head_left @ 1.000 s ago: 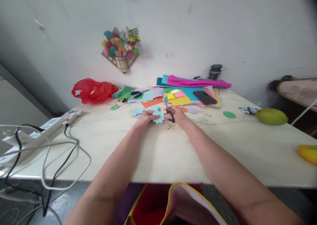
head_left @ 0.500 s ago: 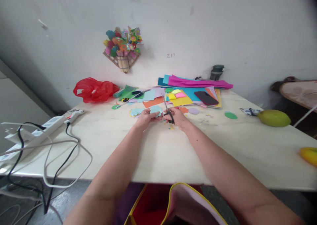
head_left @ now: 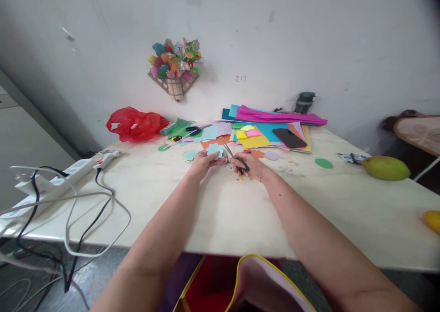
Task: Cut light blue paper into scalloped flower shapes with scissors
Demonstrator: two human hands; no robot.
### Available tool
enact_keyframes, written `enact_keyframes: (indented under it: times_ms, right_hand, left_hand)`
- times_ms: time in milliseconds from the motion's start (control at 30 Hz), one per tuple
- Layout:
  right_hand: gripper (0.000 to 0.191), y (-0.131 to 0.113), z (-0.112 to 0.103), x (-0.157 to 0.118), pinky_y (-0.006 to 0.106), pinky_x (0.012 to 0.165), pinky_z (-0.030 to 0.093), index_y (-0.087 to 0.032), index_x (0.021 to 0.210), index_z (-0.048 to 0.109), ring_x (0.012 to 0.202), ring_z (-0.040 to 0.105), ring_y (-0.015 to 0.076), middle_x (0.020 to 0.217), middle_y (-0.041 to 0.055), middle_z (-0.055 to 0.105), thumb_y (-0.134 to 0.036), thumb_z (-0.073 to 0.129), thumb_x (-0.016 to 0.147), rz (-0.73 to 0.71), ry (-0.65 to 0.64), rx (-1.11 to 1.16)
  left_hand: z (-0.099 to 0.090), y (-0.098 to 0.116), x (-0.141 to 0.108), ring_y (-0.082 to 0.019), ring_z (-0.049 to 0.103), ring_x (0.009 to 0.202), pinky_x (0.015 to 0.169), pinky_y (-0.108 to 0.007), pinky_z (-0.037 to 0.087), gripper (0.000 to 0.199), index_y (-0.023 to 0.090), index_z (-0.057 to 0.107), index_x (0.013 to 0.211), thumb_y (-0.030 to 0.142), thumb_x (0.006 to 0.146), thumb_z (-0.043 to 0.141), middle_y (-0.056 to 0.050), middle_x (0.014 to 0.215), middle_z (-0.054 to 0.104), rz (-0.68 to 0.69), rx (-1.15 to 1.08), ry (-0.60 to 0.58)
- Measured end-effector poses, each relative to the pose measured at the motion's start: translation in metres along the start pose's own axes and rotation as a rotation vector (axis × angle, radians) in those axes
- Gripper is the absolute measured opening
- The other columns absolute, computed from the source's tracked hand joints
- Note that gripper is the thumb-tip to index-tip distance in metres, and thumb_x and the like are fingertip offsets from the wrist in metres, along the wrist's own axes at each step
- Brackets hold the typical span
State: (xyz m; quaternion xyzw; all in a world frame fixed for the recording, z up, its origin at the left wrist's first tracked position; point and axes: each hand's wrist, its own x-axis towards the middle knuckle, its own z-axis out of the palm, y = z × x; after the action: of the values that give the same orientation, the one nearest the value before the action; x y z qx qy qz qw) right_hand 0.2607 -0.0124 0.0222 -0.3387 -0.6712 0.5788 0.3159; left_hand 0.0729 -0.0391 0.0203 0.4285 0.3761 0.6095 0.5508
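Near the middle of the table, my left hand (head_left: 205,163) pinches a light blue scalloped paper piece (head_left: 215,150). Just to its right, my right hand (head_left: 250,165) is closed round the black handles of a pair of scissors (head_left: 231,153), whose blades point up and to the left, slightly apart. Another light blue scalloped piece (head_left: 190,155) lies beside my left hand. Behind my right hand are an orange cut paper (head_left: 257,154) and a lilac oval (head_left: 271,156). Small paper scraps lie under and around the hands.
Coloured sheets (head_left: 254,141), a phone (head_left: 289,138) and second scissors (head_left: 194,130) lie at the back. A red bag (head_left: 135,124) is back left, a power strip (head_left: 65,177) with cables left. A green oval (head_left: 324,163) and a green fruit (head_left: 387,167) are right.
The scissors have turned, their tips now leaning further left, and my right hand has shifted slightly right. The whole view has moved a little. The blue piece stays in my left hand.
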Motion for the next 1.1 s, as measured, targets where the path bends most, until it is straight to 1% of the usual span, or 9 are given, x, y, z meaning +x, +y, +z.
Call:
enact_keyframes:
  times_ms: [167,400,533,733,900,1100]
  right_hand:
    - [0.025,-0.002,0.001,-0.002,0.014,0.029,0.027,-0.014,0.075,0.054,0.04,0.052,0.0064,0.058,0.0007,0.06,-0.036,0.066,0.077,0.011,-0.049,-0.026]
    - [0.022,-0.001,0.001,-0.002,0.014,0.029,0.027,-0.014,0.075,0.053,0.04,0.053,0.0062,0.058,0.0002,0.061,-0.034,0.06,0.083,0.025,-0.086,-0.058]
    - [0.021,0.0,0.002,0.0,0.014,0.029,0.028,-0.015,0.075,0.054,0.04,0.053,0.0059,0.057,-0.0005,0.061,-0.033,0.061,0.082,0.021,-0.081,-0.067]
    - [0.022,-0.001,0.005,-0.001,0.014,0.029,0.027,-0.015,0.074,0.054,0.039,0.051,0.0052,0.057,-0.0009,0.059,-0.034,0.062,0.082,0.035,-0.044,-0.114]
    - [0.024,-0.002,0.006,-0.003,0.015,0.03,0.026,-0.015,0.074,0.054,0.039,0.05,0.005,0.058,-0.001,0.058,-0.037,0.064,0.08,0.026,-0.043,-0.113]
    - [0.02,-0.007,0.01,-0.006,0.015,0.032,0.029,-0.015,0.073,0.054,0.038,0.049,0.0054,0.054,-0.0021,0.056,-0.032,0.063,0.08,0.044,-0.027,-0.072]
  left_hand:
    - [-0.001,-0.001,0.0,-0.019,0.069,0.075,0.077,-0.032,0.056,0.031,0.009,0.065,0.083,0.018,0.057,0.08,-0.008,0.085,0.07,0.026,-0.058,0.03]
    - [-0.001,-0.004,0.004,-0.018,0.067,0.073,0.081,-0.035,0.055,0.029,0.009,0.066,0.077,0.017,0.054,0.081,-0.006,0.079,0.069,0.04,-0.079,0.042]
    - [-0.001,-0.007,0.005,-0.017,0.067,0.071,0.08,-0.035,0.054,0.028,0.009,0.066,0.075,0.016,0.053,0.082,-0.005,0.076,0.069,0.053,-0.101,0.036]
    - [-0.002,-0.011,0.007,-0.018,0.067,0.072,0.079,-0.034,0.054,0.027,0.008,0.067,0.075,0.014,0.053,0.081,-0.007,0.08,0.07,0.056,-0.143,0.06]
    - [-0.001,-0.011,0.007,-0.018,0.067,0.073,0.077,-0.033,0.054,0.027,0.008,0.067,0.077,0.012,0.053,0.079,-0.008,0.082,0.07,0.048,-0.168,0.068]
    - [0.003,-0.009,0.005,-0.019,0.067,0.072,0.075,-0.032,0.054,0.023,0.008,0.066,0.074,0.011,0.054,0.077,-0.008,0.08,0.07,0.03,-0.163,0.09]
